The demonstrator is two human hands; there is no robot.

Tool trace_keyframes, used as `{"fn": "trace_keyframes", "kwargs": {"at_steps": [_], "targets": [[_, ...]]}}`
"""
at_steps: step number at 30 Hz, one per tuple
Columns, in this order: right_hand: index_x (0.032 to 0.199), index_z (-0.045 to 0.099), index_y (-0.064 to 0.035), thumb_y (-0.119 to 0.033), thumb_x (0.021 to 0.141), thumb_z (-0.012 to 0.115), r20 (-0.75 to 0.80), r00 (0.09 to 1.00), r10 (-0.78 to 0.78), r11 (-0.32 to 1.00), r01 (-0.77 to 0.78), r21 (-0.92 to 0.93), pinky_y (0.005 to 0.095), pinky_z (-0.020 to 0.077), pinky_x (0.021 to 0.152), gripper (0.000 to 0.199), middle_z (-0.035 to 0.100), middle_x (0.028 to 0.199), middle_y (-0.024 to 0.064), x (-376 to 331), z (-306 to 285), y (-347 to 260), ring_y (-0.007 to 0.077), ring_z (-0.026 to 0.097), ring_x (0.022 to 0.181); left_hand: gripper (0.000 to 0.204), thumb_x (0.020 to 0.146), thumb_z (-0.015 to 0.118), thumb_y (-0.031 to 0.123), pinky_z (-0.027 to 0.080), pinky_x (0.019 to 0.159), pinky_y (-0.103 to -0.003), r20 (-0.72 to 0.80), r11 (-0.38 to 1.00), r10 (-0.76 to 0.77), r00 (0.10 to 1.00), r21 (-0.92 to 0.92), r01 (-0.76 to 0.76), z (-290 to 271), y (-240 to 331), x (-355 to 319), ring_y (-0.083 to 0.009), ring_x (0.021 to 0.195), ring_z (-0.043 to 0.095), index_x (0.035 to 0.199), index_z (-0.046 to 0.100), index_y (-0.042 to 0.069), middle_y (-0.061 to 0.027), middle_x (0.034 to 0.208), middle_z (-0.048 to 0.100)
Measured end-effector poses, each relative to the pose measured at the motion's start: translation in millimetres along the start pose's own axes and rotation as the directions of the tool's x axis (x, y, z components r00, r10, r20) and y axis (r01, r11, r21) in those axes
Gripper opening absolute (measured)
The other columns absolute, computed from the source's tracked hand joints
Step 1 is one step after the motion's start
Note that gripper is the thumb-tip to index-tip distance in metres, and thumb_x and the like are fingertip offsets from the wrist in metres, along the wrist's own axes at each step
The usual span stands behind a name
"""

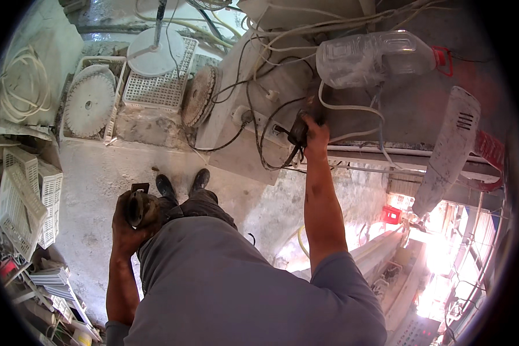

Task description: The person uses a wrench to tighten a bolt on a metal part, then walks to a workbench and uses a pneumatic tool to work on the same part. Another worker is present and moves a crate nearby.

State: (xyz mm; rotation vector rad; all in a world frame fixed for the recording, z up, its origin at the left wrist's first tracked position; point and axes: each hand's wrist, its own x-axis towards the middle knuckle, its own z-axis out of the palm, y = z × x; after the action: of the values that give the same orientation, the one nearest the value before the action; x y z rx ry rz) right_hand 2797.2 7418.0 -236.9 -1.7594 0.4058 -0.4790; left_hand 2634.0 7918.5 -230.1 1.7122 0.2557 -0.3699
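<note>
My left hand (130, 230) is closed around a dark, worn object (135, 209) with a rounded end and a small flat plate at its top, held low beside my left leg. What kind of thing it is cannot be made out. Reaching forward, my right hand (317, 137) grips a bunched black cable (299, 131) at the edge of a dusty ledge. Part of that bundle is hidden by the fingers and shadow. Just left of it, a white power strip (249, 117) lies on a pale slanted board (228, 153), with a black plug in it.
A clear plastic jug (375, 59) with a red cap lies on the ledge, right of tangled hoses. A dusty long-bodied machine (451, 144) stands far right. White crates (161, 81), toothed discs (90, 104) and a round white plate (155, 52) sit ahead-left; more crates (26, 196) stack at left.
</note>
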Motion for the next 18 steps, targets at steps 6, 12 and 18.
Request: {"fn": "trace_keyframes", "kwargs": {"at_steps": [6,12,18], "targets": [[0.122,0.06,0.0011,-0.002,0.08,0.072,0.02,0.999,0.036,0.987,-0.038,0.154,0.0315,0.0524,0.082,0.044,0.066,0.108,0.0079,26,8,6,0.0194,0.064,0.095,0.086,0.057,0.089,0.008,0.05,0.095,-0.034,0.003,0.997,0.025,1.0,0.072,-0.025,6,5,4,-0.0217,0.109,0.061,0.133,0.048,0.003,-0.011,0.119,0.062],[0.127,0.058,0.0033,-0.01,0.078,0.077,0.085,0.995,0.057,0.983,-0.071,0.168,0.034,0.0427,0.096,0.054,0.06,0.124,0.0089,41,24,-16,0.0212,0.057,0.109,0.087,0.057,0.089,0.006,0.049,0.097,-0.036,-0.021,0.981,0.109,0.994,0.166,-0.105,4,0,-4,-0.0233,0.111,0.06,0.133,0.047,0.004,-0.0113,0.121,0.061],[0.123,0.057,-0.0012,-0.004,0.078,0.074,-0.024,0.998,-0.051,0.987,0.047,-0.153,0.0327,0.045,0.094,0.048,0.062,0.115,0.0075,55,-3,57,0.0206,0.059,0.105,0.087,0.056,0.088,0.005,0.049,0.097,-0.035,-0.037,0.997,-0.046,0.998,0.054,0.048,4,-7,-10,-0.0228,0.112,0.06,0.133,0.047,0.005,-0.0107,0.122,0.061]]}}
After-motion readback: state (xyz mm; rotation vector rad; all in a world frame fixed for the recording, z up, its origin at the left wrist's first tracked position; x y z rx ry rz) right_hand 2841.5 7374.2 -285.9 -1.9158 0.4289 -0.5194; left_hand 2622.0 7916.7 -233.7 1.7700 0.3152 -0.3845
